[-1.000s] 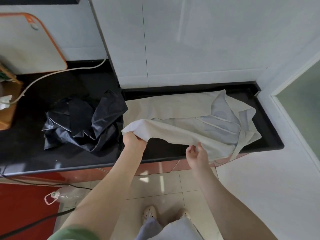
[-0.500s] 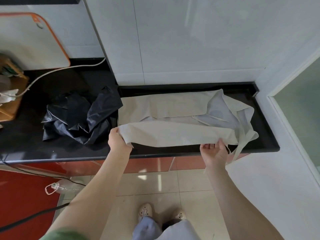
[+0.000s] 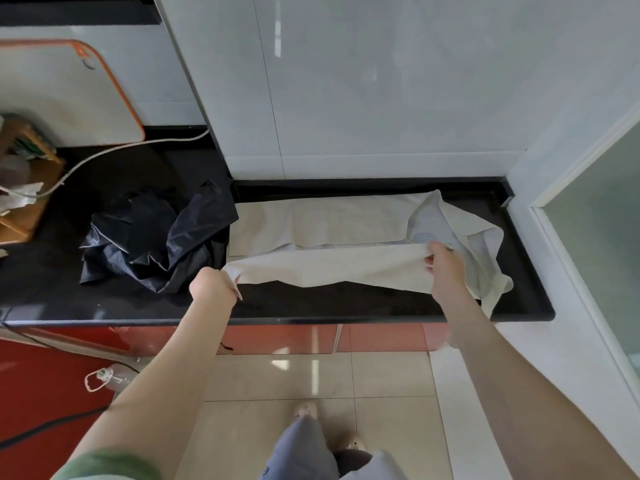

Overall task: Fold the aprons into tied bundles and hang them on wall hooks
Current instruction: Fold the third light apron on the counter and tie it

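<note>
A cream apron (image 3: 325, 223) lies spread along the black counter (image 3: 311, 306) against the white wall. Its near long edge is lifted and folded over toward the wall. My left hand (image 3: 213, 289) grips the left end of that lifted edge. My right hand (image 3: 445, 268) grips its right end, near the bunched bib and straps (image 3: 485, 258). A strap hangs over the counter's front edge at the right. A crumpled black apron (image 3: 156, 237) lies on the counter to the left, touching the cream one. No wall hooks are in view.
A white board with an orange rim (image 3: 69, 95) leans on the wall at the far left. A white cable (image 3: 114, 150) runs across the counter toward a wooden rack (image 3: 24, 188). Red cabinets (image 3: 284, 337) sit below; a window frame (image 3: 588, 237) bounds the right.
Both hands carried the apron's near edge up and toward the wall. My right hand slid right along the edge, then forward; the fold now lies stretched between the hands.
</note>
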The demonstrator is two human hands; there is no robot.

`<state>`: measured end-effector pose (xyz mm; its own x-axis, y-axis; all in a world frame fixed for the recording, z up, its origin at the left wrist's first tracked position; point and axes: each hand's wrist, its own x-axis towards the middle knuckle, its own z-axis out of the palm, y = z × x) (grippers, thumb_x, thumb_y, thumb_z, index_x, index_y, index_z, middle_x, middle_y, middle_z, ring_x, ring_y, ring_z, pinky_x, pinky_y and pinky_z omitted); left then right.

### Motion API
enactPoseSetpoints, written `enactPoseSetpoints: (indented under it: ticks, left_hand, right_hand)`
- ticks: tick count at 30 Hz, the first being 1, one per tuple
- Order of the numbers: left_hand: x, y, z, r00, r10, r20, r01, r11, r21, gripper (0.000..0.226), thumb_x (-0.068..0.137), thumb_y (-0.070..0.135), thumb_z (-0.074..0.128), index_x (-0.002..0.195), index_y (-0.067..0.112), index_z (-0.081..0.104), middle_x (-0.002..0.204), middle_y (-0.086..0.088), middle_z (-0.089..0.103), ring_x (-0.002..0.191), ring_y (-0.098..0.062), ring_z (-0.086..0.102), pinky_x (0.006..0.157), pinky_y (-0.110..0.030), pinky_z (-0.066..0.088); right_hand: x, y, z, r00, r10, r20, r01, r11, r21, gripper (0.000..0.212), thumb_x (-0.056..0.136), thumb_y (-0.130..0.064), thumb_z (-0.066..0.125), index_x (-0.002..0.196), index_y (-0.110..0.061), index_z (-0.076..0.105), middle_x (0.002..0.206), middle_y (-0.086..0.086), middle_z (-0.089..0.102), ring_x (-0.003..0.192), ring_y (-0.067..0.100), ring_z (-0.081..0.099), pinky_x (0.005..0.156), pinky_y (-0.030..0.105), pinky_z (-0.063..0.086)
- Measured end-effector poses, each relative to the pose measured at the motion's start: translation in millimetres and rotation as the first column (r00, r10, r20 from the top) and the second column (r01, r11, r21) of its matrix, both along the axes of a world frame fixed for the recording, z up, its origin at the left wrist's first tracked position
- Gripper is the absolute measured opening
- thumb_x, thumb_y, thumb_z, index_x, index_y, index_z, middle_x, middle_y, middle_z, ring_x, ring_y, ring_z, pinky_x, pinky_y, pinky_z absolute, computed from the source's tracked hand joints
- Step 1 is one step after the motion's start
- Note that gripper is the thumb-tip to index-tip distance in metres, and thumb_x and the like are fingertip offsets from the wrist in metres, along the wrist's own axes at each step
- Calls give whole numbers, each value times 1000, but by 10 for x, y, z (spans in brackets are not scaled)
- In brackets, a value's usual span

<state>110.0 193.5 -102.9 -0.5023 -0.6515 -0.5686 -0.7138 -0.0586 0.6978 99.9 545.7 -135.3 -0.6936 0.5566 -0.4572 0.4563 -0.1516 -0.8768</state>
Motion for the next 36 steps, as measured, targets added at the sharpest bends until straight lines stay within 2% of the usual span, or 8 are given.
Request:
enactPoseSetpoints:
  ticks: [2,6,9,12,16,21,30,36]
  left_hand:
    - [-166,-76,-92,955,292,-60,-259,913,316,37,104,12,32,131,-9,47,97,-19,60,87,-31,61,58,-15,49]
    - [-437,-154,-248,836,546,52,-484,690,539,34,100,12,32,130,9,48,138,-5,49,123,-26,51,99,-30,44]
    - [-707,-161,-406,905,418,81,-382,715,586,12,92,7,42,100,7,52,125,-4,53,111,-28,58,87,-30,53]
    - [-941,-136,-616,993,-64,102,19,922,388,16,96,3,40,81,6,48,106,-10,52,81,-20,64,54,-23,52]
    - [-1071,-162,-828,738,-544,398,564,822,76,24,80,21,56,95,2,60,84,-9,54,67,-23,50,61,-26,41]
    - [-1099,-168,-716,719,-480,503,608,785,-121,61,95,49,36,138,7,46,144,-19,35,129,-38,34,108,-44,29]
    - [-812,-404,-670,877,-449,168,478,850,-220,42,97,33,41,63,9,43,63,-4,43,64,-22,40,56,-34,28]
    - [-584,-505,-709,698,-505,508,716,479,-508,15,93,23,47,89,9,46,90,-10,57,89,-33,54,75,-38,40]
  right_hand:
    - [-179,49,-20,992,102,75,-110,986,124,15,89,-20,49,78,-11,48,70,3,42,60,16,37,57,30,30]
    - [-590,29,-77,943,261,204,-299,937,183,18,87,-21,51,71,-12,46,72,7,42,65,19,40,61,32,30]
    - [-785,-38,-162,891,367,268,-428,876,221,17,92,-18,50,86,-3,57,89,18,52,85,32,51,72,37,41]
    - [-895,-144,-276,805,464,369,-574,766,289,36,93,-22,54,126,-8,54,126,12,55,110,28,51,94,40,41]
    - [-906,-398,-453,554,674,488,-810,301,504,65,88,-20,60,147,-14,32,147,7,39,134,26,35,111,36,26]
    - [-751,-985,-551,183,897,403,-813,-92,574,72,91,-44,57,150,-24,21,154,-5,26,141,13,17,116,27,9]
    - [-709,-1306,-694,-221,818,531,-486,-564,668,28,92,-28,43,90,-10,64,88,6,66,85,26,62,73,32,51]
    - [-644,-1249,-696,-378,685,622,-537,-710,456,37,98,-47,43,96,-12,54,103,6,58,101,22,51,84,36,39]
